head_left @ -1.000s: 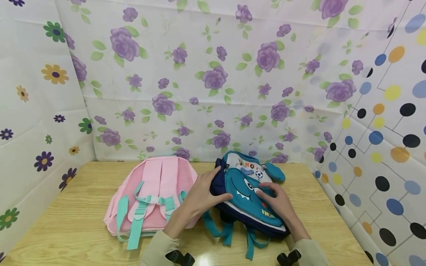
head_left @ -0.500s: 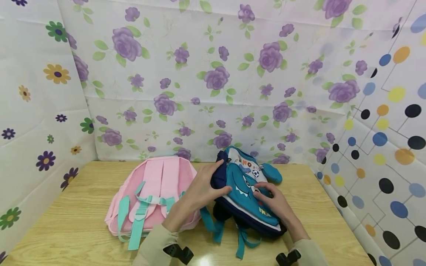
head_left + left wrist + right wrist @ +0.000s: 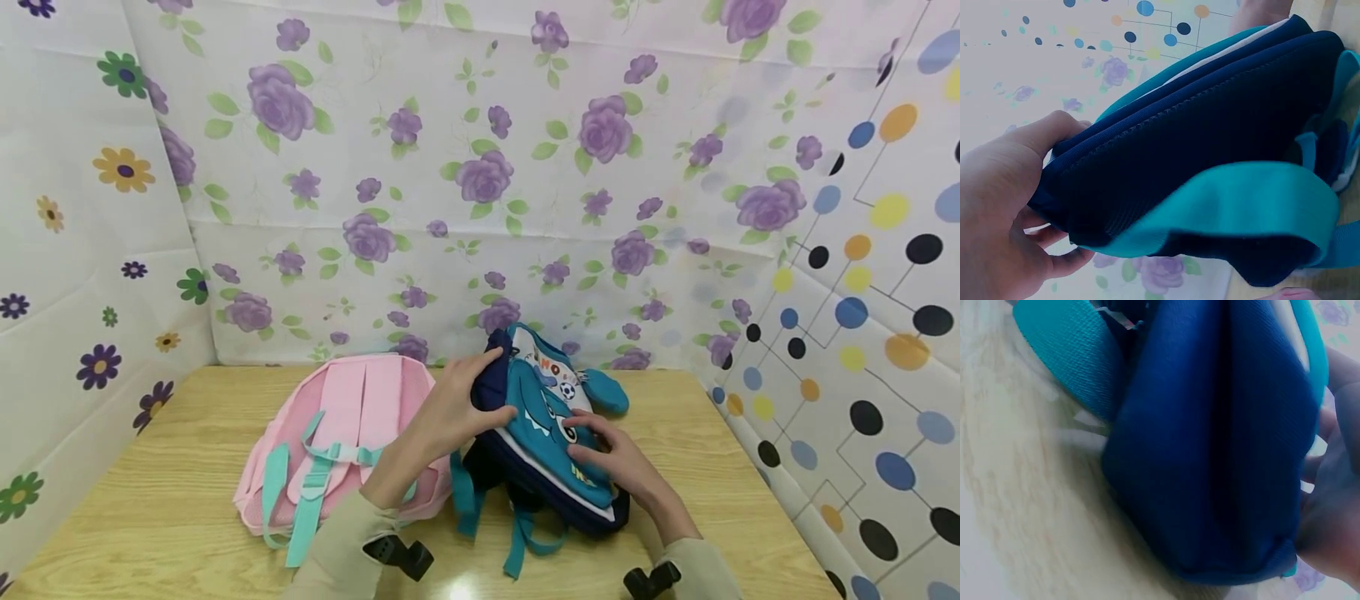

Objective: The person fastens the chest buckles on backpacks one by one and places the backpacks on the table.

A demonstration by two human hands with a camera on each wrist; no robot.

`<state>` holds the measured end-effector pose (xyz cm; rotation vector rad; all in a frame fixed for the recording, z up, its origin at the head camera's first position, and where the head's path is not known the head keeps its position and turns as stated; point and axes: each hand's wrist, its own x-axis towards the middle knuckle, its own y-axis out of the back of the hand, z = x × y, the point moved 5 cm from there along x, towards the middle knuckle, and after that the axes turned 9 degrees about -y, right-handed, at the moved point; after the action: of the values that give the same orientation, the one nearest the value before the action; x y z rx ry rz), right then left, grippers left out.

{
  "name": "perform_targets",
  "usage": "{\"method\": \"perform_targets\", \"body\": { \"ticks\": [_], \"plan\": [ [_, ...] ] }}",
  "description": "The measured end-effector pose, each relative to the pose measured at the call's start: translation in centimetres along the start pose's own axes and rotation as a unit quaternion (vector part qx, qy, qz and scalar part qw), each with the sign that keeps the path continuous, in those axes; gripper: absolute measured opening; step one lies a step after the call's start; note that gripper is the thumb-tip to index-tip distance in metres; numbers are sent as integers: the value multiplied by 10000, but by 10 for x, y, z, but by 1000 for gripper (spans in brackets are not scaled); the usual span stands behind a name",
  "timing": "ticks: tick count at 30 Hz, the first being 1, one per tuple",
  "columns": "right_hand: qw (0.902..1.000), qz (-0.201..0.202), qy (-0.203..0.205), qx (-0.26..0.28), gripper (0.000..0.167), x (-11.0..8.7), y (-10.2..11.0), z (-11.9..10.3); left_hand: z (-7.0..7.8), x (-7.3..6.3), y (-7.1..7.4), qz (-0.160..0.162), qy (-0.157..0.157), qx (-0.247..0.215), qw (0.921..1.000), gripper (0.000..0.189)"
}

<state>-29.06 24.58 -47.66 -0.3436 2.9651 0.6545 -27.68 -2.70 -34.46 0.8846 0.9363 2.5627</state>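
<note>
A teal and navy child's backpack with a toothy dino face leans tilted on the table, its top turned up and to the left. My left hand grips its left side, thumb on the front and fingertips at the edge. In the left wrist view the thumb and fingers of that hand stand either side of the dark bag edge. My right hand rests on the front panel near the eyes, fingers slightly bent. Navy fabric fills most of the right wrist view. Teal straps hang below the bag.
A pink backpack with mint straps lies back side up to the left, partly behind my left forearm. Both bags are on a wooden table. Floral and dotted sheets enclose the back and sides.
The dino backpack has shifted slightly left and turned clockwise, its left side rising and its lower end swinging left. Both hands have moved along with it. The pink backpack stays put.
</note>
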Motion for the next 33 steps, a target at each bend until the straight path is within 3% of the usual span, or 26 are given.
{"method": "perform_targets", "body": {
  "ticks": [12,21,33],
  "plan": [
    [9992,-212,277,-213,47,-4,5,-10,10,10,7,-32,-49,146,9999,79],
    [9914,118,1194,-520,49,-12,22,-64,14,14,6,69,-169,20,9998,76],
    [9804,427,1752,-796,41,-8,19,-117,15,17,8,148,-292,30,9995,74]
  ]
}}
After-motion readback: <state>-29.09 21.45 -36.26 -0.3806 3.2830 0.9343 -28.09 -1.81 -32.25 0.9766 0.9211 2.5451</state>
